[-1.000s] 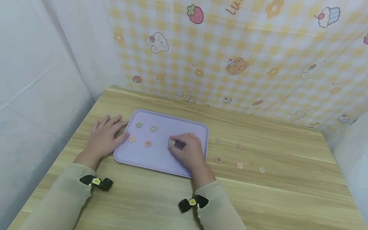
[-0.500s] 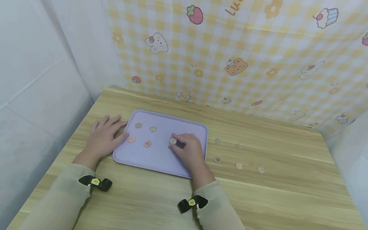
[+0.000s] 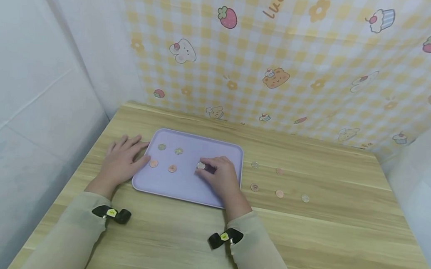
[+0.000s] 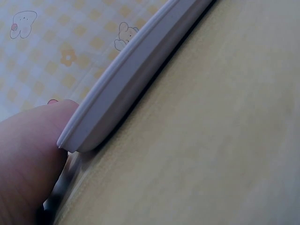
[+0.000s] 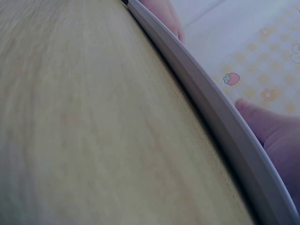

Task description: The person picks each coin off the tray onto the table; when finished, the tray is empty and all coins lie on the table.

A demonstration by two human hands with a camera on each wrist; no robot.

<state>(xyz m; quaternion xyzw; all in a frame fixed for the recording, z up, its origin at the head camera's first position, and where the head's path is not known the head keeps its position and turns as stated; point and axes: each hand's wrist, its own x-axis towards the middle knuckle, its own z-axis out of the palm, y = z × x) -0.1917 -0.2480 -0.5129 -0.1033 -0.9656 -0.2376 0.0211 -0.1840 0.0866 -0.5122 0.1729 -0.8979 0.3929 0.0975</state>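
Over the right half of a lilac tray [image 3: 167, 186], my right hand [image 3: 223, 177] pinches a silver coin [image 3: 201, 165] between thumb and fingertips. My left hand [image 3: 122, 160] lies with spread fingers at the tray's left edge, its thumb on the rim. Two silvery coins, one at the far left [image 3: 161, 146] and one beside it [image 3: 178, 151], lie in the tray. Nearer the front are a copper coin [image 3: 154, 163] and another copper coin [image 3: 172, 168]. The left wrist view has the tray's side [image 4: 122, 89] with my thumb [image 4: 37, 140] against it. The coins are hidden in both wrist views.
Right of the tray, several coins lie apart on the wooden table [image 3: 324, 238]: a silver coin [image 3: 254, 164], a copper coin [image 3: 279, 171], a darker copper coin [image 3: 254, 187], among others. A yellow checked cloth [image 3: 300, 44] hangs behind the table.
The silver coin shifts and tilts slightly in my right fingertips, a little right and then back left. My left hand stays in place at the tray.
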